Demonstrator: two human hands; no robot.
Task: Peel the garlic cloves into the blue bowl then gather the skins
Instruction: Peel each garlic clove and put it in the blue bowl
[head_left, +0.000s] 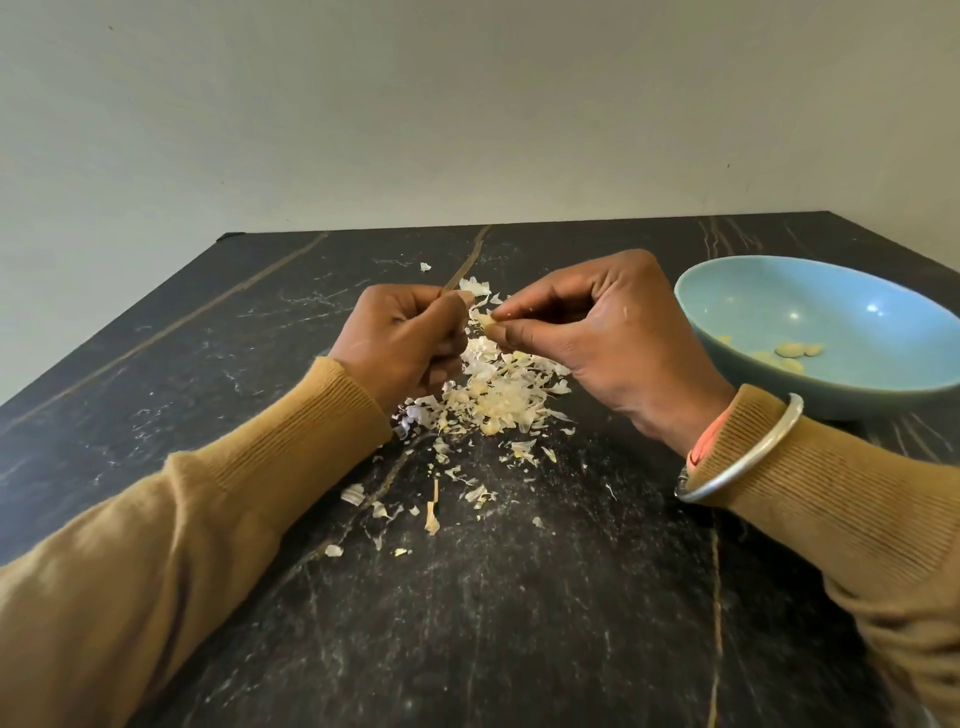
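My right hand (597, 338) pinches a small pale garlic clove (487, 322) between thumb and fingertips, above the table's middle. My left hand (410, 343) is curled just left of it, fingertips close to the clove; whether they touch it or hold a bit of skin is hidden. Beneath both hands lies a heap of white and yellowish garlic skins (493, 395), with scattered flakes (431, 514) trailing toward me. The blue bowl (769, 291) stands at the right, holding several peeled cloves (795, 349).
The dark marble-patterned table (208, 364) ends at a pale wall behind. A silver bangle (748, 452) and an orange band sit on my right wrist, close to the bowl's near rim. Both arms wear mustard sleeves.
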